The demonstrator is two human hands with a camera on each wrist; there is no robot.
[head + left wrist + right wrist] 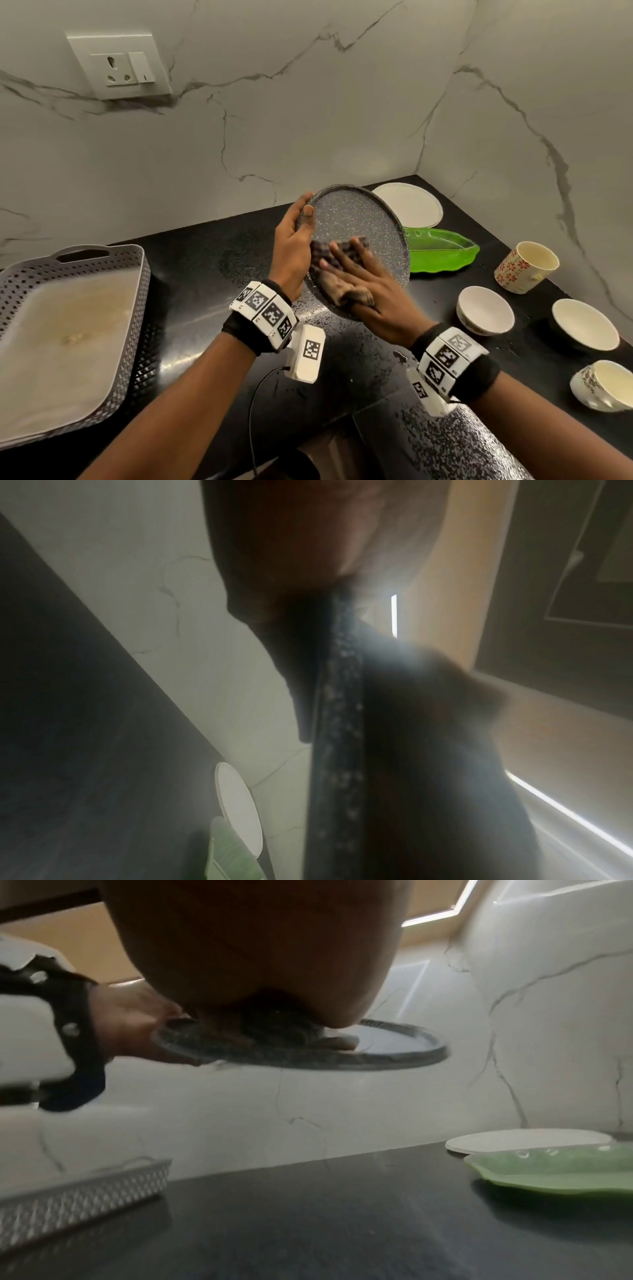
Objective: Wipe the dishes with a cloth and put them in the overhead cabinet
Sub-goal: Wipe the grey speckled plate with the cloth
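Across the top of the frame we see a white marble wall (308, 102), with a socket (118, 65) at upper left. Below it a black counter (212, 260) runs corner to corner.

At lower left sits a grey basket (68, 342), holding no dishes that we can see. At centre we hold a speckled plate (356, 222) tilted above the counter. Our left hand (291, 243) grips its left rim, thumb curled over the face and fingers behind. Our right hand (366, 291) presses a dark cloth (339, 270) flat on the plate's lower part, fingers straight and slightly spread.

Right of centre lie a white plate (411, 205) and, just in front, a green leaf dish (442, 250). Along the right edge stand a floral cup (524, 267), two white bowls (484, 313) (585, 329) and a second cup (603, 385) at lower right.

We judge the task early: one plate is mid-wipe, nothing shows as stored, and six dishes wait on the counter. No cabinet opening is in the head view; from the wrist views we make out tan panelling and light strips overhead.
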